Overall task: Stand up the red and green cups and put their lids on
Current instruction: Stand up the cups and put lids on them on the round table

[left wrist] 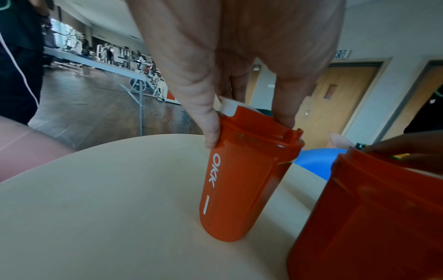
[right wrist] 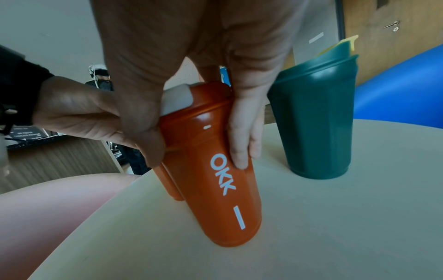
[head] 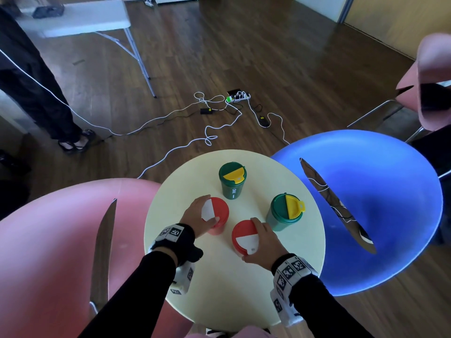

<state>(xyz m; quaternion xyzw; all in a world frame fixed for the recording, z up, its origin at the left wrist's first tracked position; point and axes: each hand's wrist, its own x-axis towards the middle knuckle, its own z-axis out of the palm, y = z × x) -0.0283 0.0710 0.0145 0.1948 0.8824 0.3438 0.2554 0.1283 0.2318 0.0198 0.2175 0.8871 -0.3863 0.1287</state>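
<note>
Right hand (head: 262,240) clasps the near red cup (right wrist: 210,170) at its lid; left hand (head: 199,217) pinches the far red cup (left wrist: 242,176) likewise — probably light, rigid, smooth plastic, best gripped at the rim.

The right hand (right wrist: 191,75) came down from the top of the frame and gripped a red cup (right wrist: 215,180) standing on the pale tabletop (right wrist: 335,217), thumb on its left side, fingers (right wrist: 242,132) down its right beside the white "OKK" lettering. A red lid (right wrist: 203,98) with a white flap sat on it. At the left, the left hand (right wrist: 79,113) reached in. A lidded green cup (right wrist: 318,117) stood upright at right.
</note>
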